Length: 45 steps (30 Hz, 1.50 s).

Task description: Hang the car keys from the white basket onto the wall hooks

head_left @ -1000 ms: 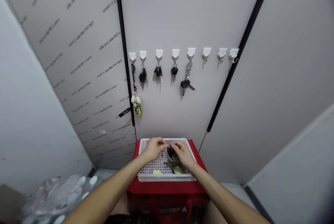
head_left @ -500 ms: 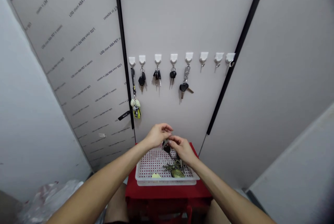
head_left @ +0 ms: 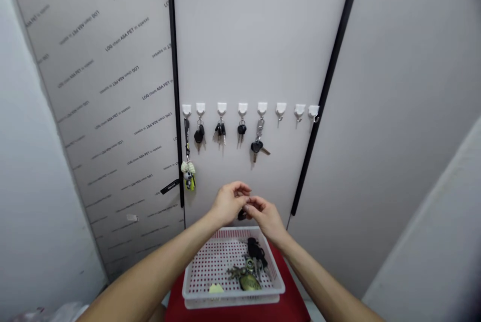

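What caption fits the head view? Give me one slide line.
Right hand pinches a black key beside the left hand, between basket and eight hooks, five laden.

**Tight, panelled key corner; home or office unclear**

Pale panels are enclosing the space beyond the left hand and right hand. Above both, white hooks are forming a row, several of them bearing keys. Printed lettering is running across the panel left of the left hand, and a plastic basket is sitting below both hands.
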{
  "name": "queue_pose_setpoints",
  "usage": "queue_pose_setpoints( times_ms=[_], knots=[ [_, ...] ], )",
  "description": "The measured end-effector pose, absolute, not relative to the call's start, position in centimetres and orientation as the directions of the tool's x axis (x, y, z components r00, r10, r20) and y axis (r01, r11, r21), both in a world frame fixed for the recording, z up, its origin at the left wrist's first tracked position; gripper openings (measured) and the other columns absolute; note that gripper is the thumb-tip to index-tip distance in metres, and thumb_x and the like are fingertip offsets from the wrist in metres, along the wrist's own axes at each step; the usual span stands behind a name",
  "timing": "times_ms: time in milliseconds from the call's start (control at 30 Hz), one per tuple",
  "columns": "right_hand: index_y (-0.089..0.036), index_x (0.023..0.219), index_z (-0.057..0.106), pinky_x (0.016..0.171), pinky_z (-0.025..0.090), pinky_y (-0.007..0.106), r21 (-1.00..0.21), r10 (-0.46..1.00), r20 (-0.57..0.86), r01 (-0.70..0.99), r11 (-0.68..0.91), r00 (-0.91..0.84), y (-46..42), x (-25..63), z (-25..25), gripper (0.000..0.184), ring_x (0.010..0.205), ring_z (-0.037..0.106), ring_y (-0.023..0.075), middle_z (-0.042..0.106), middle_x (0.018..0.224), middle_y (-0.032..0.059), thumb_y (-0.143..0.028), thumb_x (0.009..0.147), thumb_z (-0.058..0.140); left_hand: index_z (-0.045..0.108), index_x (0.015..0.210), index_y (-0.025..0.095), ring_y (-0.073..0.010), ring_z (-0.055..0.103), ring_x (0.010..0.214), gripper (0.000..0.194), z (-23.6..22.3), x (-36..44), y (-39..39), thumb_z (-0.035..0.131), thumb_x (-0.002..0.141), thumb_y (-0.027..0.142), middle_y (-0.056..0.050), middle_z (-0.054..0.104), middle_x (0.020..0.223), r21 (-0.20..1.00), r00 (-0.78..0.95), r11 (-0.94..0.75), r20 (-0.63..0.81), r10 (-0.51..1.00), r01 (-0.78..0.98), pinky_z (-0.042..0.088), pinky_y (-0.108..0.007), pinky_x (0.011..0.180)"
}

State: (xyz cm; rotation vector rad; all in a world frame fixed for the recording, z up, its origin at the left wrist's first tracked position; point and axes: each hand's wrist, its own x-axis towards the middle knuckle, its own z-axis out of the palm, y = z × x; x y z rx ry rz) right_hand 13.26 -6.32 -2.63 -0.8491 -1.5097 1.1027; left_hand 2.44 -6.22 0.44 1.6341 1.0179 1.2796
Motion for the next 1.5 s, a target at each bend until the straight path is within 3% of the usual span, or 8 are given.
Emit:
queue_pose_setpoints(
  times_ms=[200, 367, 500, 667, 800, 933, 1267, 1500],
  knots=[
    [-0.013, 0.056, 0.051, 0.045, 0.034, 0.021, -0.913, 0.914, 0.388, 0.083, 0.399, -0.123, -5.6, 14.6, 0.5, 0.016, 0.043, 0.041, 0.0066, 0.047, 0.046, -0.0032, -0.029, 0.057, 0.05, 0.051, 0.071, 0.013, -0.0083, 0.05, 0.063, 0.015, 2.2, 2.7, -5.8, 0.047, 0.057, 0.009, -0.001, 0.055, 0.069, 0.859, 0.106, -0.46, 0.448, 0.888, 0.224, 0.041, -0.021, 0.061],
    [-0.014, 0.052, 0.049, 0.041, 0.033, 0.02, -0.893, 0.897, 0.442, 0.099, 0.438, 0.023, -3.1, 15.8, 5.9, 0.015, 0.039, 0.038, 0.0053, 0.045, 0.041, -0.0044, -0.029, 0.055, 0.051, 0.046, 0.084, 0.012, -0.0094, 0.051, 0.071, 0.023, 4.9, 4.6, -4.1, 0.049, 0.061, 0.012, -0.005, 0.055, 0.08, 0.887, 0.198, -0.453, 0.43, 0.881, 0.088, 0.04, -0.022, 0.067],
    [-0.014, 0.053, 0.049, 0.034, 0.028, 0.017, -0.919, 0.927, 0.37, 0.17, 0.355, 0.065, -1.6, 16.8, 10.0, 0.012, 0.034, 0.035, 0.0037, 0.043, 0.039, -0.0053, -0.025, 0.054, 0.052, 0.044, 0.091, 0.011, -0.0091, 0.05, 0.064, 0.028, 7.1, 7.2, -2.7, 0.047, 0.064, 0.021, -0.006, 0.055, 0.077, 0.925, 0.248, -0.371, 0.342, 0.907, 0.08, 0.04, -0.022, 0.058],
    [-0.013, 0.051, 0.047, 0.031, 0.029, 0.016, -0.911, 0.955, 0.292, 0.317, 0.265, 0.041, -0.7, 18.8, 13.4, 0.008, 0.033, 0.037, 0.0033, 0.044, 0.04, -0.0036, -0.017, 0.054, 0.052, 0.047, 0.088, 0.011, -0.0074, 0.048, 0.057, 0.024, 8.6, 9.1, -1.1, 0.043, 0.067, 0.02, -0.006, 0.054, 0.079, 0.927, 0.099, -0.359, 0.349, 0.932, 0.111, 0.039, -0.017, 0.048],
    [-0.013, 0.053, 0.045, 0.037, 0.037, 0.018, -0.936, 0.956, 0.292, 0.203, 0.286, -0.001, -0.5, 20.1, 14.7, 0.008, 0.035, 0.041, 0.0035, 0.047, 0.044, -0.0032, -0.013, 0.056, 0.052, 0.045, 0.093, 0.011, -0.0051, 0.047, 0.046, 0.026, 9.7, 9.2, -0.1, 0.04, 0.068, 0.018, -0.006, 0.053, 0.079, 0.952, -0.003, -0.288, 0.29, 0.957, 0.104, 0.036, -0.016, 0.04],
    [-0.013, 0.059, 0.048, 0.039, 0.039, 0.019, -0.94, 0.956, 0.288, 0.207, 0.272, 0.051, -0.3, 20.3, 14.2, 0.006, 0.04, 0.046, 0.0056, 0.052, 0.053, 0.0004, -0.015, 0.058, 0.053, 0.045, 0.094, 0.013, -0.0029, 0.044, 0.039, 0.025, 10.6, 9.1, 0.1, 0.035, 0.071, 0.019, -0.004, 0.054, 0.073, 0.951, 0.028, -0.306, 0.305, 0.952, 0.054, 0.032, -0.013, 0.035],
    [-0.014, 0.067, 0.052, 0.043, 0.039, 0.019, -0.964, 0.921, 0.241, 0.036, 0.265, -0.306, -0.6, 19.5, 12.8, 0.012, 0.047, 0.05, 0.0073, 0.055, 0.057, 0.0008, -0.026, 0.063, 0.048, 0.049, 0.09, 0.013, -0.0015, 0.039, 0.039, 0.024, 10.8, 8.4, -0.8, 0.039, 0.07, 0.02, -0.002, 0.054, 0.071, 0.896, 0.123, -0.438, 0.428, 0.895, 0.075, 0.032, -0.014, 0.036],
    [-0.014, 0.064, 0.05, 0.039, 0.035, 0.015, -0.952, 0.935, 0.294, 0.02, 0.304, -0.198, -1.1, 19.8, 13.2, 0.011, 0.039, 0.041, 0.0018, 0.049, 0.049, -0.0038, -0.013, 0.054, 0.055, 0.049, 0.087, 0.013, -0.0041, 0.042, 0.044, 0.023, 11.1, 8.4, -1.0, 0.041, 0.067, 0.018, -0.003, 0.054, 0.07, 0.853, 0.074, -0.496, 0.491, 0.868, 0.161, 0.037, -0.015, 0.039]
  ],
)
